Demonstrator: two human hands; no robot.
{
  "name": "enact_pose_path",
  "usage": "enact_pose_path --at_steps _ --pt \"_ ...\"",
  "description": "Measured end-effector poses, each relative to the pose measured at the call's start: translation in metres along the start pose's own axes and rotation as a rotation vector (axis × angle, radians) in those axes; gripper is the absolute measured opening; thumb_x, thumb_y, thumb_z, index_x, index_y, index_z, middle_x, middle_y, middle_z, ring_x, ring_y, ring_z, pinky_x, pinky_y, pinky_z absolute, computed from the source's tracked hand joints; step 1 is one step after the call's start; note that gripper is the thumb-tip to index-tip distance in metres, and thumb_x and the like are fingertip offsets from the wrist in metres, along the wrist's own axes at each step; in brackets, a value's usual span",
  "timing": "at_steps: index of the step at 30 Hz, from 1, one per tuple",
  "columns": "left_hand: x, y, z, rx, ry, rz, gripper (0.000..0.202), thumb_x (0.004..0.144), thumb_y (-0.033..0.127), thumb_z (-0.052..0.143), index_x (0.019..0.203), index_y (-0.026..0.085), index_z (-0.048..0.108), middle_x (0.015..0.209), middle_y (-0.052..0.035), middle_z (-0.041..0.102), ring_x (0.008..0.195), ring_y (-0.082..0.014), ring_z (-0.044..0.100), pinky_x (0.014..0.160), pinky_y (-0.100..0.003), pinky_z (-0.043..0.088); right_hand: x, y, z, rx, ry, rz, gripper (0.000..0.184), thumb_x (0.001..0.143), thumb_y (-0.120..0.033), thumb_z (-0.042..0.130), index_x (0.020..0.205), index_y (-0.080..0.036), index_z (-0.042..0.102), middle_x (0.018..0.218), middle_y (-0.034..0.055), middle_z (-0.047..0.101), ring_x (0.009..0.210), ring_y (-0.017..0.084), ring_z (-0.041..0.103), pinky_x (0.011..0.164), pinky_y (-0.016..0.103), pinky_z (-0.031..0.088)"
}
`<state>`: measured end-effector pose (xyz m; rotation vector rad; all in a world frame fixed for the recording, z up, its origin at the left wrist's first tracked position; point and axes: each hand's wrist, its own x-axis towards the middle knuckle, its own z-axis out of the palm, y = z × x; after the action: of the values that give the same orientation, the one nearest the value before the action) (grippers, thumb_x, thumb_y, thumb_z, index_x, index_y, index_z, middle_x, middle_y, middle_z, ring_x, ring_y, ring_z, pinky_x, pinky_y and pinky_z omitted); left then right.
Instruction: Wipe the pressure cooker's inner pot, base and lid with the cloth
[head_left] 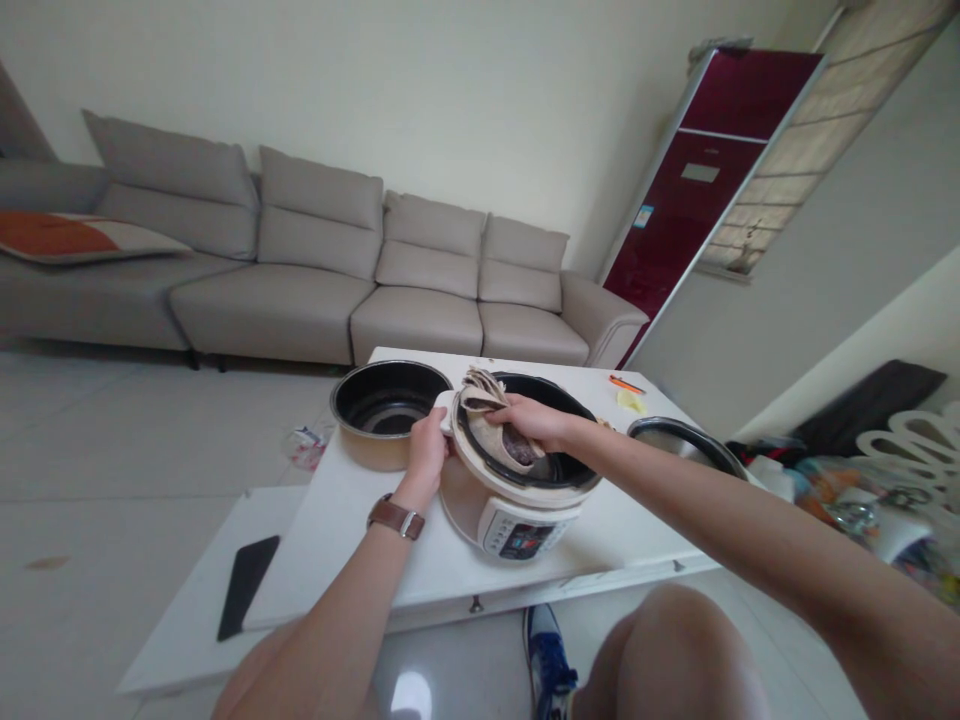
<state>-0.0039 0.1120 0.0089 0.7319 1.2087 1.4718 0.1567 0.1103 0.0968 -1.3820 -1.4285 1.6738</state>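
Observation:
A white rice cooker body (517, 500) stands tilted on the white table (360, 500), its dark cavity open towards me. My left hand (426, 452) grips its left handle; a brown watch is on that wrist. My right hand (536, 420) holds a beige and dark cloth (491, 415) pressed against the cooker's inner rim. The black inner pot (386, 410) sits just left of the cooker.
A lid (679, 440) lies to the right of the cooker, with an orange pen (626, 384) and yellow item behind it. A black phone (247, 585) rests on the lower table part. A grey sofa (300, 260) is behind, clutter at the right.

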Motion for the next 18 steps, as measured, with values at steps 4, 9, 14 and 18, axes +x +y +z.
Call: enact_pose_path --at_steps 4,9,14,18 --pt "0.001 -0.001 0.0 -0.005 -0.005 0.004 0.033 0.082 0.037 0.059 0.056 0.022 0.046 0.046 0.0049 0.04 0.041 -0.01 0.034 0.039 -0.024 0.026 -0.026 -0.009 -0.037 -0.163 -0.241 0.232 0.039 0.078 -0.008 0.07 0.116 -0.018 0.068 0.084 0.0018 0.079 0.075 0.018 0.075 0.08 0.031 0.062" --pt "-0.002 0.001 0.0 -0.017 -0.013 -0.003 0.035 0.083 0.038 0.06 0.055 0.022 0.047 0.046 0.0046 0.04 0.042 -0.01 0.035 0.04 -0.024 0.026 -0.048 -0.035 -0.078 -0.324 -0.077 0.281 0.037 0.082 -0.013 0.066 0.118 -0.02 0.07 0.088 0.0032 0.08 0.078 0.021 0.077 0.086 0.037 0.062" --pt "-0.004 0.001 0.0 -0.019 -0.007 -0.008 0.035 0.082 0.038 0.061 0.055 0.021 0.047 0.047 0.0048 0.04 0.043 -0.0099 0.036 0.041 -0.023 0.026 -0.038 -0.047 -0.084 -0.57 0.13 -0.055 0.038 0.084 -0.015 0.062 0.121 -0.015 0.068 0.111 0.0086 0.078 0.101 0.025 0.072 0.096 0.036 0.056" --pt "-0.004 0.001 0.0 0.006 -0.017 0.002 0.033 0.083 0.036 0.058 0.055 0.021 0.047 0.046 0.0047 0.04 0.042 -0.0097 0.035 0.04 -0.023 0.025 -0.028 -0.032 -0.059 -0.724 0.023 -0.182 0.036 0.081 -0.013 0.061 0.115 -0.016 0.071 0.118 0.0057 0.076 0.117 0.024 0.065 0.106 0.033 0.05"
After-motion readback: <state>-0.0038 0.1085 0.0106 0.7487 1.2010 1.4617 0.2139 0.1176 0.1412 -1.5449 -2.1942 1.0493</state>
